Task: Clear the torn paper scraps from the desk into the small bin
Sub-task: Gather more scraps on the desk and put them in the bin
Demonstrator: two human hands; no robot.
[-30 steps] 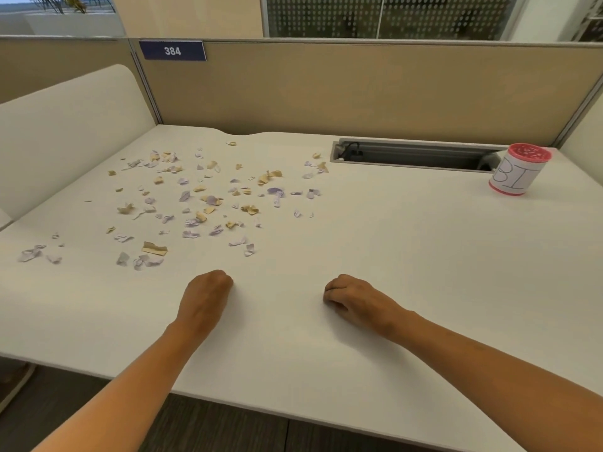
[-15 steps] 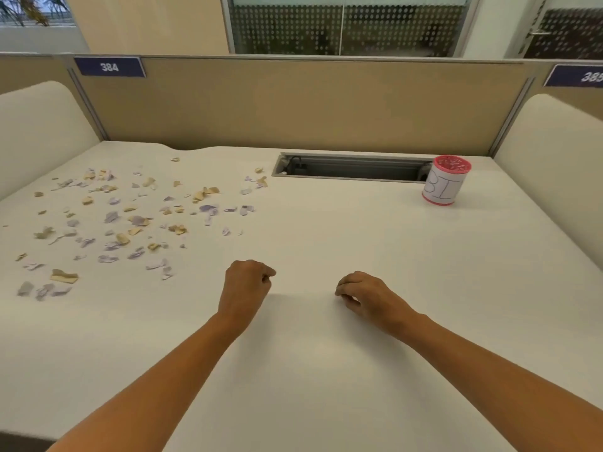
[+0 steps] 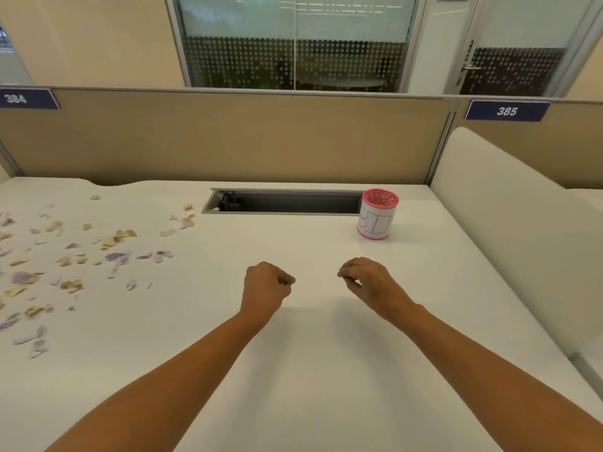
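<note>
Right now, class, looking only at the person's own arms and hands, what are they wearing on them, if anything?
Nothing that shows. Both forearms are bare from the bottom edge of the picture up to the wrists, with no sleeves in view. The left hand and the right hand have no gloves, and no watch, bracelet or ring can be seen. Any sleeves would start higher up, out of view.

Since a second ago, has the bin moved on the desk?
No. The bin sits at the right end of the cable slot, as before; only the camera turned.
</note>
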